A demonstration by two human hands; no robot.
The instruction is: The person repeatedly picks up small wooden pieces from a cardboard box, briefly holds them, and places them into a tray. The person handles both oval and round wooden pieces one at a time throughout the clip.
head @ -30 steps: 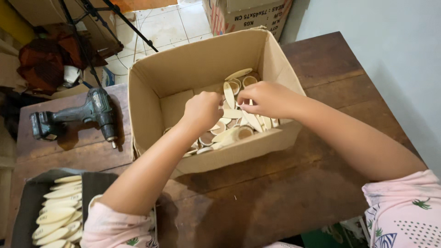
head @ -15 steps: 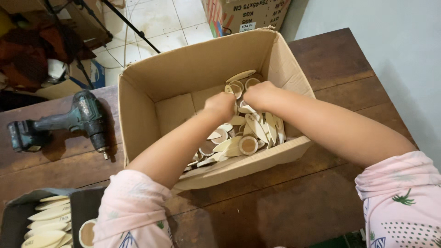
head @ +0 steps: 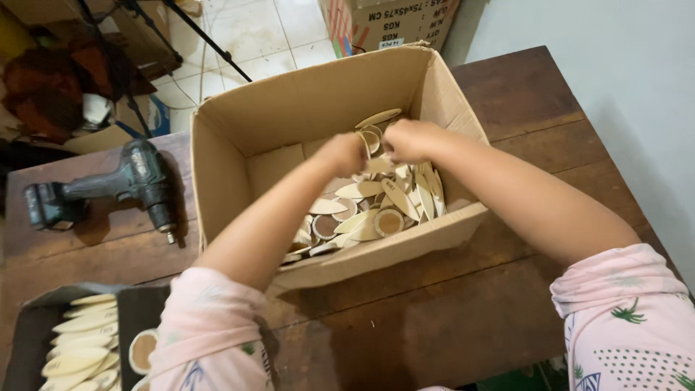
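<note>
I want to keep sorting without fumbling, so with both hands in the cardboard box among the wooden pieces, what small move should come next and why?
Probably close the fingers on one piece and lift it out. Both the left hand and right hand meet over the leaf-shaped wooden pieces piled in the cardboard box, and whether either grips one cannot be told. Similar pieces lie in the dark tray at the left.

light: soft, even daylight | shadows: faint | blur: slight on hands | glare: none
</note>
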